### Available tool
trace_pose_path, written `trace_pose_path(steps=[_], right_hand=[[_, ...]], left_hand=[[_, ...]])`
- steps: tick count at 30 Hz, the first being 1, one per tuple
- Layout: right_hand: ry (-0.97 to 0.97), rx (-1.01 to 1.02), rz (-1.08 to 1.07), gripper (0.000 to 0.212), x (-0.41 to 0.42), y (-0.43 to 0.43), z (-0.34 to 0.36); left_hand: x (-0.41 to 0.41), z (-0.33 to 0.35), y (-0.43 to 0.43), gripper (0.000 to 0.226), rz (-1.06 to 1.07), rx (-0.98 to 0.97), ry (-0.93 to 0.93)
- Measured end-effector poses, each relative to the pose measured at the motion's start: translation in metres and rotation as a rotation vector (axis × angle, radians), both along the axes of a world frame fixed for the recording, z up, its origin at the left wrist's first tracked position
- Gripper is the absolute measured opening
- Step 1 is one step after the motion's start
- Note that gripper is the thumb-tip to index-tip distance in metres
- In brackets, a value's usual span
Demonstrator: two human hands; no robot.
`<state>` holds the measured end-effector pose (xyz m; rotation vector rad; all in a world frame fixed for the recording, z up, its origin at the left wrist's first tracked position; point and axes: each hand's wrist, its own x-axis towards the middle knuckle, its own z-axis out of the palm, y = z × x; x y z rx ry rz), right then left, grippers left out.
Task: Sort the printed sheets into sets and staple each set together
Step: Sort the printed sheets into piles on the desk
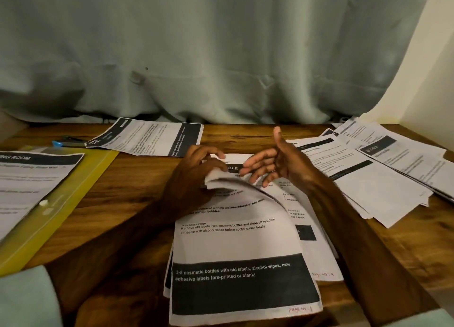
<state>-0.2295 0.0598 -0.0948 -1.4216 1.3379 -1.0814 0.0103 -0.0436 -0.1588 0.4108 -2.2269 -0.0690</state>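
My left grip (196,172) pinches the far edge of the top sheet (235,243); my right grip (275,164) hovers, fingers spread. Sorting, I judge; next, peel it free.

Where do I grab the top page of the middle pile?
Pinch the top page at its far left corner, coming from the left: that corner curls up off the pile, where the left hand holds it; the rest lies flat.

A grey-green curtain (221,44) hangs behind the wooden table (137,191), a yellow folder (83,174) at left
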Motion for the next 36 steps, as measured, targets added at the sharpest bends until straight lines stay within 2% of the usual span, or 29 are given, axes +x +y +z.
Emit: trace_pose_path(steps=[2,4,6,7,10,13,16,24,28,33,36], right_hand=[[0.034,-0.117,-0.233,0.064,-0.012,-0.005,-0.008],[0.317,-0.260,-0.470,0.033,-0.030,-0.012,-0.022],[0.592,-0.236,-0.506,0.013,-0.039,-0.015,-0.029],[0.650,-0.159,-0.455,0.014,-0.038,-0.014,-0.030],[0.760,0.051,-0.320,0.050,-0.033,-0.015,-0.030],[0.955,0.093,-0.263,0.078,-0.035,-0.018,-0.035],[0.897,0.086,-0.234,0.075,-0.035,-0.016,-0.033],[0.600,-0.075,-0.407,0.020,-0.031,-0.022,-0.036],[0.618,-0.076,-0.500,0.018,-0.033,-0.027,-0.038],[0.651,-0.065,-0.473,0.009,-0.032,-0.033,-0.041],[0.669,-0.103,-0.479,0.012,-0.029,-0.035,-0.038]], left_hand=[[0.002,-0.003,-0.002,0.037,-0.014,-0.060,-0.039],[0.002,-0.005,-0.004,0.037,-0.022,-0.034,-0.056],[0.002,-0.006,-0.005,0.036,-0.041,-0.014,-0.057],[0.002,-0.007,-0.005,0.036,-0.050,-0.010,-0.059],[0.001,-0.008,-0.006,0.040,-0.067,0.013,-0.079],[0.001,-0.008,-0.006,0.041,-0.081,0.030,-0.089],[0.001,-0.009,-0.007,0.041,-0.086,0.038,-0.093],[0.000,-0.009,-0.007,0.041,-0.082,0.038,-0.102],[0.000,-0.008,-0.005,0.042,-0.079,0.036,-0.107],[0.000,-0.009,-0.005,0.042,-0.093,0.038,-0.103],[0.000,-0.008,-0.005,0.042,-0.091,0.034,-0.102]])
